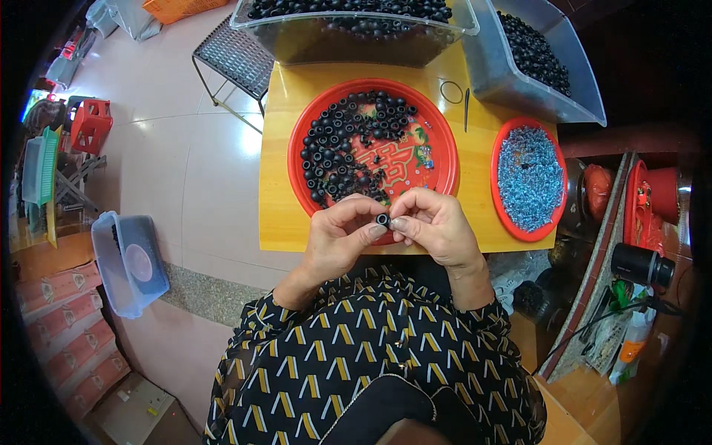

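Between the thumb and fingers of my left hand [335, 236] is a small round black cap [383, 219], its ringed opening facing up. My right hand [443, 231] is pinched closed against the cap's right side; whatever its fingertips hold is too small to make out. Both hands meet over the near rim of a round red tray [449, 152]. Many loose black caps [337, 141] like this one lie on the tray's left and far parts, some upturned, some domed side up. To the right, a smaller red plate [495, 185] bears a heap of tiny clear bluish pieces [530, 178].
On the yellow table [278, 185], two clear plastic bins, one at the back [356, 46] and one back right [586, 100], hold more black caps. A dark thin tool [466, 111] and a ring-shaped band [451, 92] lie nearby. A woven stool [236, 55] stands left; a blue-tinted tub [111, 259] is on the floor.
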A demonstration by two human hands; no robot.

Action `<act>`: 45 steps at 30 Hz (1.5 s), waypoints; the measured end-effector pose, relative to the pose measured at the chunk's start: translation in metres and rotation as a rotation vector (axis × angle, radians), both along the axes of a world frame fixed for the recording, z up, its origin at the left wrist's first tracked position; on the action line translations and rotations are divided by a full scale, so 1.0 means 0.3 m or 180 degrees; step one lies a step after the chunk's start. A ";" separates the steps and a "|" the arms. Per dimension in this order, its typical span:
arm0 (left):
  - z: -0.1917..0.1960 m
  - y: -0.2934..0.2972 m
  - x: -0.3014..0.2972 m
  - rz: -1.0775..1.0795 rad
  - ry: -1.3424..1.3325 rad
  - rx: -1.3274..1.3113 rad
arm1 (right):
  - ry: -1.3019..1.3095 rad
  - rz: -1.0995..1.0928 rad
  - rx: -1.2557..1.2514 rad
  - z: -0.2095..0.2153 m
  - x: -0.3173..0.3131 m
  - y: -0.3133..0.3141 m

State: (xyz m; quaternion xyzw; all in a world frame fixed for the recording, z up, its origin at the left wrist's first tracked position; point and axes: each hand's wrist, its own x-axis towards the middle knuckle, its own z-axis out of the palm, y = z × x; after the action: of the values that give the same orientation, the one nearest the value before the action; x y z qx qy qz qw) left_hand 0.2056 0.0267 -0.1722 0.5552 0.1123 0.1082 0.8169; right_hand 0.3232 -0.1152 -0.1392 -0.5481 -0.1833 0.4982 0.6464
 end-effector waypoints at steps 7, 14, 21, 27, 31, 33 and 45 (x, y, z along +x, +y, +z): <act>-0.005 0.002 -0.001 -0.0022 -0.0107 -0.0013 | -0.0809 -0.0042 -0.0094 -0.021 -0.006 0.013; -0.004 0.023 -0.015 0.0198 -0.0058 -0.1289 | -0.3915 -0.0542 -0.0499 -0.085 0.091 0.134; -0.011 0.036 -0.024 0.0312 0.0102 -0.1242 | -0.4536 0.0089 -0.1429 -0.118 0.096 0.227; -0.014 0.037 -0.010 0.0393 0.0021 -0.1310 | -0.4581 -0.0211 -0.0949 -0.168 0.130 0.198; 0.001 0.033 -0.001 0.0390 0.0082 -0.1349 | -0.1563 -0.0241 -0.0490 -0.096 0.105 0.110; -0.007 0.030 0.007 0.0376 0.0108 -0.1376 | 0.0459 -0.0289 0.0075 -0.074 0.098 0.056; -0.023 0.009 0.022 0.0081 -0.0027 -0.1389 | 0.1447 -0.0440 0.0943 -0.088 0.044 -0.010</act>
State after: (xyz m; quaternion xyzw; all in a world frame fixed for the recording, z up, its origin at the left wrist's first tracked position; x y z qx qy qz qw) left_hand 0.2121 0.0295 -0.1791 0.3633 0.1366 0.0939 0.9168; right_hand 0.3363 -0.1181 -0.1657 -0.3330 -0.0667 0.5309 0.7764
